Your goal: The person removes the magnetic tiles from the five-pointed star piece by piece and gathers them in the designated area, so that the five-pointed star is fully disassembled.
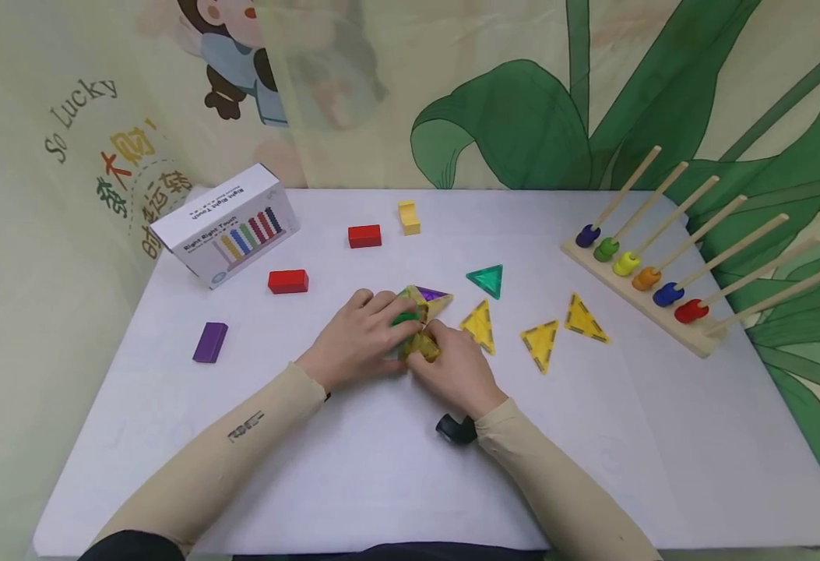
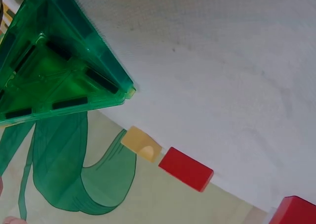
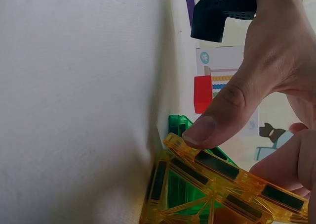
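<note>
At the middle of the white table (image 1: pixel 381 467) my two hands meet over a small cluster of clear magnetic triangle tiles. My left hand (image 1: pixel 374 323) curls over a green tile (image 1: pixel 404 318), which fills the upper left of the left wrist view (image 2: pixel 54 70). My right hand (image 1: pixel 445 351) pinches a yellow tile (image 1: pixel 420 347). In the right wrist view the thumb (image 3: pixel 222 115) presses on the yellow tile's (image 3: pixel 222 179) edge, and it leans against the green tile (image 3: pixel 180 125). A purple tile (image 1: pixel 432 295) lies just behind the hands.
Loose tiles lie to the right: a teal triangle (image 1: pixel 487 280) and three yellow ones (image 1: pixel 480 325) (image 1: pixel 540 344) (image 1: pixel 583 319). A wooden peg rack (image 1: pixel 644 296) with coloured beads stands far right. Two red blocks (image 1: pixel 364 235) (image 1: pixel 287 281), a yellow block (image 1: pixel 409 217), a purple block (image 1: pixel 209 342) and a white box (image 1: pixel 226 224) sit left and behind.
</note>
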Available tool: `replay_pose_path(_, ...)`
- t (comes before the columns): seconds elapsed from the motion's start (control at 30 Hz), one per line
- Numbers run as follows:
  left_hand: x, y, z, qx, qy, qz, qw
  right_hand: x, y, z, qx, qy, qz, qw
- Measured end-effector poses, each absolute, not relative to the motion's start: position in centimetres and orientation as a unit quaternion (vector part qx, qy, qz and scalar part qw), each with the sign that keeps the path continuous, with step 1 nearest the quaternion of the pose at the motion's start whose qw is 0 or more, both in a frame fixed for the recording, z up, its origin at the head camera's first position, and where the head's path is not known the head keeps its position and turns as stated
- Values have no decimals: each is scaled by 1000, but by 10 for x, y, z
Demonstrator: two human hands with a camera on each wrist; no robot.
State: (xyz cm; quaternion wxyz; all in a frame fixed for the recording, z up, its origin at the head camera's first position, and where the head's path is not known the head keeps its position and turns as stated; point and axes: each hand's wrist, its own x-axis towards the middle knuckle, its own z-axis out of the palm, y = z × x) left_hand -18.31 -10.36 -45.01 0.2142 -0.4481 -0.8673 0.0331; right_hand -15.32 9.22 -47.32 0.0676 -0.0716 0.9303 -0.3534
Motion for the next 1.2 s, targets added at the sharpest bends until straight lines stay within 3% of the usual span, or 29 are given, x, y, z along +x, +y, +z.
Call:
replay_pose_path(0.33,-169,-97,-452,-444,-871,19,211,-146,91,-467,-89,935,-335,76)
replay_pose_path(0.6,-144,-96,-451,-373,-916,-148,23,-138,106,-462,-137,919,-350,118)
replay_pose_path(0.83,-131,-116,-456,-271,-928,-254,-33,-134,128,-465,-208,891,-370,161)
replay_pose_path(1.07,-121,-168,-457,-167,-941,-260,-141,-126,135,-467,-183,895,-356,196)
replay_pose_path(1.2,-114,-205,-458,-119,-958,-210,-152,-121,142,-469,-180,901,-338,203)
